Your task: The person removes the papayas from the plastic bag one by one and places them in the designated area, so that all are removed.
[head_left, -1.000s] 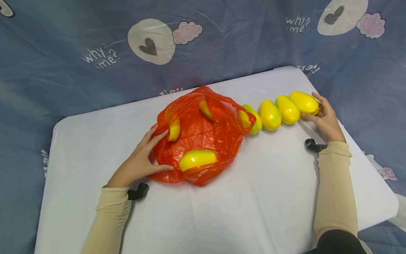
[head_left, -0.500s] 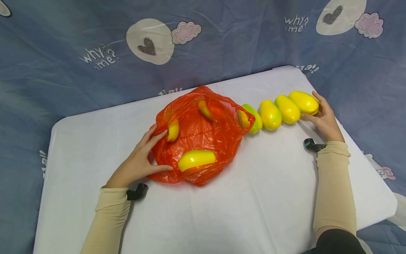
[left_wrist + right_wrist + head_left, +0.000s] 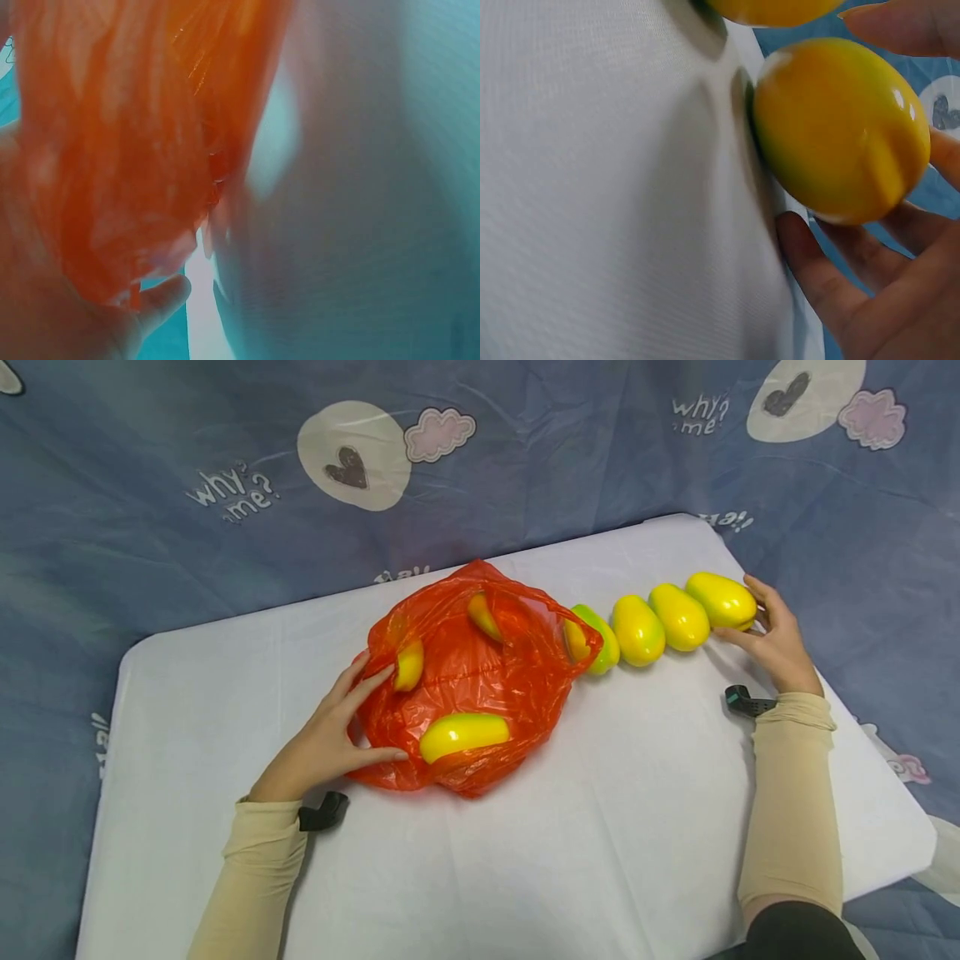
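In the head view my left hand (image 3: 326,735) lies spread at the left side of a red plastic bag (image 3: 480,681). Its thumb and fingers are fairly straight and touch the film; the left wrist view shows the bag (image 3: 127,150) bulging over the palm. Inside lie a long yellow fruit (image 3: 465,735) and smaller yellow pieces, partly covered by film. At the right my right hand (image 3: 780,643) has its thumb and fingers curved around the end mango (image 3: 722,600). Several glossy yellow-green mangoes form a row, including a middle mango (image 3: 639,631); the bag's handle overlaps the leftmost mango (image 3: 600,647).
A white cloth covers the table (image 3: 637,810), whose right edge runs close beside my right hand. Behind it hangs a blue printed curtain (image 3: 540,452). A black camera mount (image 3: 324,812) sits on my left wrist, and another mount (image 3: 748,703) on my right.
My right hand and the end mango have shifted very slightly to the right, with a small gap widening beside its neighbour. The left hand and the bag stay in place.
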The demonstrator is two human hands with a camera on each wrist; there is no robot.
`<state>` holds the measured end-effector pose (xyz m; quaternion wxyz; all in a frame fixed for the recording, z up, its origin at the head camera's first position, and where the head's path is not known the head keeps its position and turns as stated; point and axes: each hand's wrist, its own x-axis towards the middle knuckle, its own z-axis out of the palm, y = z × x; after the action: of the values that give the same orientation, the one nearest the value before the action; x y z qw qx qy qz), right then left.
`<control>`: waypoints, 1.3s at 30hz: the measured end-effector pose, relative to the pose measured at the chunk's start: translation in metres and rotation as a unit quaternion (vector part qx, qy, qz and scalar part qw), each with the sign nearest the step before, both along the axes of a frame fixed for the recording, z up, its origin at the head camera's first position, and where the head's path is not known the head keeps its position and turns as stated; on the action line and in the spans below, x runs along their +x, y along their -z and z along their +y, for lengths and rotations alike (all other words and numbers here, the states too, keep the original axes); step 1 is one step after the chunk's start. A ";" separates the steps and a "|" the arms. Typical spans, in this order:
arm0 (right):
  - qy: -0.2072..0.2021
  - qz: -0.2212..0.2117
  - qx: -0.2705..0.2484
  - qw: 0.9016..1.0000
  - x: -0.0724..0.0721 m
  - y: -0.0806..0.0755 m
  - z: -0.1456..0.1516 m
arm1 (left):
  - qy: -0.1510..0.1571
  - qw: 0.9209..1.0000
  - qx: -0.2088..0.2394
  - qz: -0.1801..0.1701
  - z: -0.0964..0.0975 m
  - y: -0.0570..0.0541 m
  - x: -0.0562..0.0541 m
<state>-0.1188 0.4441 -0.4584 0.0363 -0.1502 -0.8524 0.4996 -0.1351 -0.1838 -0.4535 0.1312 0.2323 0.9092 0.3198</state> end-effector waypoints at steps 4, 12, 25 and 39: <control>0.003 -0.004 -0.003 1.000 -0.004 0.001 -0.003 | -0.003 1.000 0.000 -0.002 -0.004 0.001 0.002; 0.015 0.001 -0.001 1.000 -0.014 0.004 -0.010 | -0.014 1.000 -0.007 -0.004 -0.010 0.001 0.006; -0.002 -0.018 -0.014 1.000 -0.023 0.008 -0.020 | -0.027 1.000 0.000 -0.006 -0.021 0.001 0.012; 0.073 0.118 -0.088 0.986 0.004 -0.017 -0.017 | 0.005 1.000 -0.003 -0.003 -0.005 -0.001 -0.002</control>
<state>-0.1150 0.4276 -0.4415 0.1595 -0.1553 -0.7816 0.5827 -0.1369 -0.1888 -0.4527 0.1365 0.2352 0.9084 0.3174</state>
